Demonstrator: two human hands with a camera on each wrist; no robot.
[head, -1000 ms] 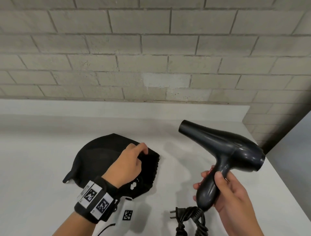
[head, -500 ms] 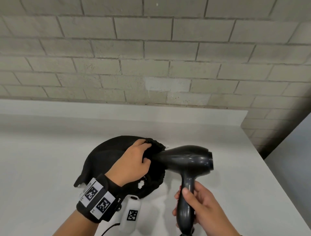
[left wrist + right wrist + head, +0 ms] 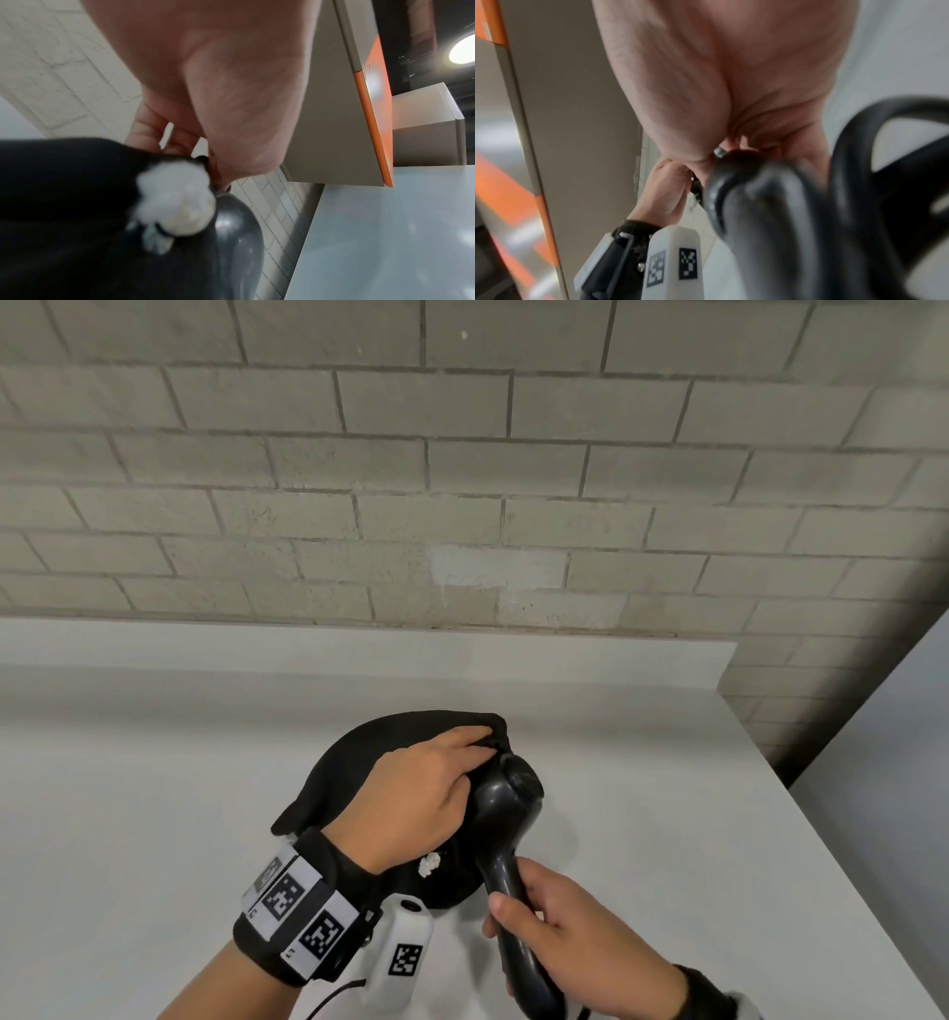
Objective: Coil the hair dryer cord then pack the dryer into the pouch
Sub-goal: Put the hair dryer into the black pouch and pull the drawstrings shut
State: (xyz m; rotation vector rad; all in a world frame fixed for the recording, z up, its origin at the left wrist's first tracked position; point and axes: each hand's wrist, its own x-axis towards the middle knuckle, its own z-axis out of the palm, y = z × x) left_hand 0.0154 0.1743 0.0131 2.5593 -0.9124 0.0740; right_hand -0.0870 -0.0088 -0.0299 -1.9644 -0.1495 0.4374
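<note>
A black fabric pouch (image 3: 380, 747) lies on the white counter (image 3: 128, 788). My left hand (image 3: 436, 778) pinches the upper rim of its mouth and holds it lifted. The dark grey hair dryer (image 3: 508, 793) has its barrel inside the pouch mouth, with only its rear end and handle outside. My right hand (image 3: 554, 922) grips the handle from below. In the left wrist view the dryer body (image 3: 239, 233) sits under the pouch cloth (image 3: 64, 182), next to a white pom-pom (image 3: 177, 203). The coiled black cord (image 3: 859, 162) hangs by the handle in the right wrist view.
A grey brick wall (image 3: 462, 480) rises behind the counter's raised back edge. The counter ends in an edge on the right (image 3: 832, 855), with a gap to a grey panel. Bare white counter surface lies to the left and behind the pouch.
The dryer swung from held up at the right to nozzle-first into the pouch, and its barrel is now inside. My left hand kept the pouch mouth lifted throughout.
</note>
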